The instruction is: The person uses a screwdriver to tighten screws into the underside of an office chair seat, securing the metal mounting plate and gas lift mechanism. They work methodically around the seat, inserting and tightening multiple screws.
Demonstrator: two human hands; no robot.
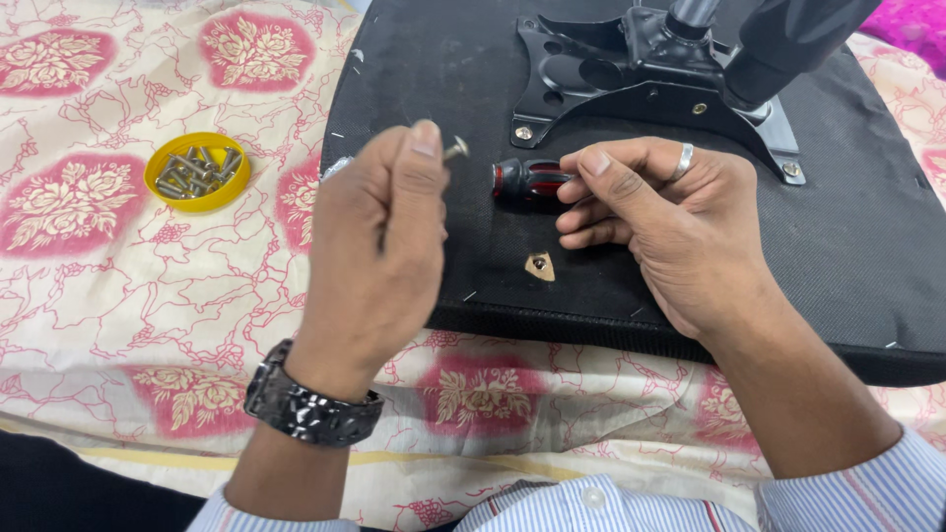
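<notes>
Head view: floral cloth (118,296) under upturned black seat base (867,246); over its near-left edge left hand (374,256) pinches a screw (455,149), right hand (670,227) fingers curled on screwdriver handle (522,181) mid-seat, yellow lid of screws (197,171) well left of seat.

No packages, labels, signs or screens show anywhere in this view.

Screw (455,149): bright metal. Screwdriver handle (527,180): glossy red-and-black plastic. Seat underside (443,89): matt black woven cloth. Bracket (631,74): black painted metal, slight sheen. Lid (197,172): glossy yellow plastic. Bedsheet (118,276): printed cloth. Watch (310,406): shiny dark metal.
</notes>
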